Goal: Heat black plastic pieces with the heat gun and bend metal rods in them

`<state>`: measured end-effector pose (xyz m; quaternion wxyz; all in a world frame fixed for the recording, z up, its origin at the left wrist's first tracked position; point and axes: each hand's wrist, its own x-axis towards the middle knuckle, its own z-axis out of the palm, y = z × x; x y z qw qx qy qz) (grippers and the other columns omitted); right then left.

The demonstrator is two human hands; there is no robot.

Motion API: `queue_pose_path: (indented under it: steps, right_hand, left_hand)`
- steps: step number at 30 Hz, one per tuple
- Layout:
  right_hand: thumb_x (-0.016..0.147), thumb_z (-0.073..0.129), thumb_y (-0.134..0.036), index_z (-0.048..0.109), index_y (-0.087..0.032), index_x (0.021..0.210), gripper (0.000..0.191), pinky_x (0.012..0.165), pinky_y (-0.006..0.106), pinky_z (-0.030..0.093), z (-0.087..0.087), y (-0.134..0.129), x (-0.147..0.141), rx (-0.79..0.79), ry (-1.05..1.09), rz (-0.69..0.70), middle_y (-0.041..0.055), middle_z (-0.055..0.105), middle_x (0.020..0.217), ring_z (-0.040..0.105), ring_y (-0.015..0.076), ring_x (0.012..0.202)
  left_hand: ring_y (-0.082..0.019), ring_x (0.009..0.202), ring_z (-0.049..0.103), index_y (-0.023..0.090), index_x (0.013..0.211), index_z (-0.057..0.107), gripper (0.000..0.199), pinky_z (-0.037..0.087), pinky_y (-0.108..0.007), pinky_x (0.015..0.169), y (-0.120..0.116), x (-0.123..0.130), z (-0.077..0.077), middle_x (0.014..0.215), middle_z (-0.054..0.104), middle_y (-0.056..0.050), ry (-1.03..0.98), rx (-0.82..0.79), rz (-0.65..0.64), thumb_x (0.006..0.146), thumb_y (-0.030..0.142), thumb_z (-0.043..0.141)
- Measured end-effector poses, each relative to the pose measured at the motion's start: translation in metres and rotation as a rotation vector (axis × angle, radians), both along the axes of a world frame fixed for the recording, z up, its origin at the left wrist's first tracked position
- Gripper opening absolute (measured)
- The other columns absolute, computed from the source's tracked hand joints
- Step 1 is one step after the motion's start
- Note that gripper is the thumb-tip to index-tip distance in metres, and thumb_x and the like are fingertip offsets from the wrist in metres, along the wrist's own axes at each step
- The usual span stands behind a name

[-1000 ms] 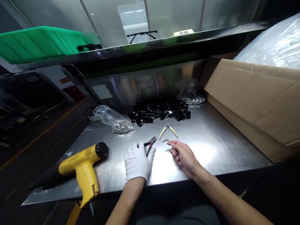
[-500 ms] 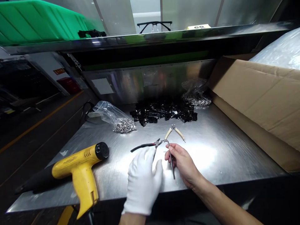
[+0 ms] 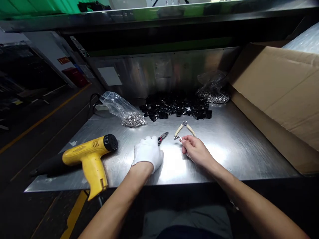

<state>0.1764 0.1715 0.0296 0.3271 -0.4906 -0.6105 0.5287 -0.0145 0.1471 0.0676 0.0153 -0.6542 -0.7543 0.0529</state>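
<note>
My left hand [image 3: 148,152], in a white glove, is closed around the handles of black-and-red cutting pliers [image 3: 163,135]. Their jaws point away from me to the right, and the glove hides most of the handles. Bare, my right hand [image 3: 197,149] pinches a bent metal rod like a hex key [image 3: 179,137]. Its short end points left with a small metal piece at the tip, too small to make out; the hand covers the long part. Just beyond the rod lie beige-handled pliers [image 3: 178,129], spread on the metal table [image 3: 249,152].
A yellow heat gun [image 3: 92,156] lies at the left. Farther back are a bag of small metal parts [image 3: 134,119], a heap of black clips [image 3: 176,108] and another bag of parts [image 3: 214,94]. A cardboard box [image 3: 276,89] borders the right side, under a metal shelf [image 3: 159,16].
My left hand has closed on the cutting pliers and turned them, jaws now pointing up and right. The right hand still holds the rod, now tilted differently. The view has dipped downward.
</note>
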Motion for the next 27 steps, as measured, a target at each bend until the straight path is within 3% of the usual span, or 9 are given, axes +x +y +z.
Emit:
queue_pose_path:
  steps: [6, 11, 16, 19, 23, 27]
  right_hand:
    - [0.098, 0.053, -0.022, 0.069, -0.021, 0.101, 0.016, 0.063, 0.03, 0.037, 0.007, -0.008, 0.004, 0.318, -0.335, 0.061, 0.0052, 0.072, 0.084, 0.063, 0.0214, 0.072]
    - [0.1, 0.053, -0.023, 0.069, -0.022, 0.111, 0.02, 0.065, 0.03, 0.039, 0.008, -0.011, 0.001, 0.455, -0.447, 0.064, 0.0049, 0.074, 0.088, 0.066, 0.0232, 0.076]
    - [0.103, 0.049, -0.026, 0.068, -0.019, 0.114, 0.023, 0.059, 0.026, 0.041, 0.01, -0.01, 0.019, 0.527, -0.424, -0.006, 0.0, 0.071, 0.079, 0.063, 0.0166, 0.065]
    - [0.103, 0.05, -0.028, 0.068, -0.018, 0.112, 0.023, 0.054, 0.027, 0.038, 0.004, -0.012, 0.041, 0.532, -0.438, -0.082, -0.0013, 0.066, 0.069, 0.059, 0.0158, 0.057]
    - [0.101, 0.053, -0.028, 0.07, -0.018, 0.109, 0.021, 0.053, 0.028, 0.036, -0.01, -0.017, 0.062, 0.504, -0.458, -0.14, -0.0026, 0.062, 0.063, 0.056, 0.0155, 0.054]
    - [0.101, 0.054, -0.027, 0.07, -0.02, 0.108, 0.019, 0.053, 0.027, 0.035, -0.014, -0.019, 0.065, 0.501, -0.496, -0.151, -0.0024, 0.065, 0.067, 0.057, 0.0152, 0.056]
  left_hand:
    - [-0.038, 0.083, 0.069, 0.009, 0.108, 0.061, 0.041, 0.052, -0.046, 0.069, -0.001, 0.002, -0.008, 0.096, 0.067, -0.021, -0.017, -0.015, 0.057, 0.084, 0.039, 0.045]
    - [-0.038, 0.084, 0.071, 0.012, 0.108, 0.061, 0.047, 0.052, -0.043, 0.067, -0.012, -0.006, -0.001, 0.099, 0.069, -0.021, -0.092, -0.112, 0.043, 0.092, 0.048, 0.037]
    - [-0.03, 0.087, 0.07, 0.021, 0.108, 0.062, 0.046, 0.051, -0.039, 0.074, -0.024, -0.021, 0.017, 0.101, 0.073, -0.012, -0.223, -0.221, -0.058, 0.094, 0.055, 0.034]
    - [-0.026, 0.085, 0.07, 0.025, 0.105, 0.065, 0.043, 0.05, -0.037, 0.078, -0.024, -0.024, 0.032, 0.095, 0.075, -0.006, -0.332, -0.369, -0.112, 0.093, 0.056, 0.038]
    - [-0.026, 0.073, 0.068, 0.024, 0.092, 0.069, 0.053, 0.049, -0.037, 0.067, -0.009, -0.019, 0.053, 0.082, 0.074, -0.006, -0.294, -0.53, -0.106, 0.091, 0.065, 0.035]
    - [-0.024, 0.059, 0.066, 0.024, 0.081, 0.067, 0.058, 0.048, -0.035, 0.056, 0.01, -0.015, 0.069, 0.07, 0.073, -0.005, -0.252, -0.685, -0.029, 0.089, 0.07, 0.033]
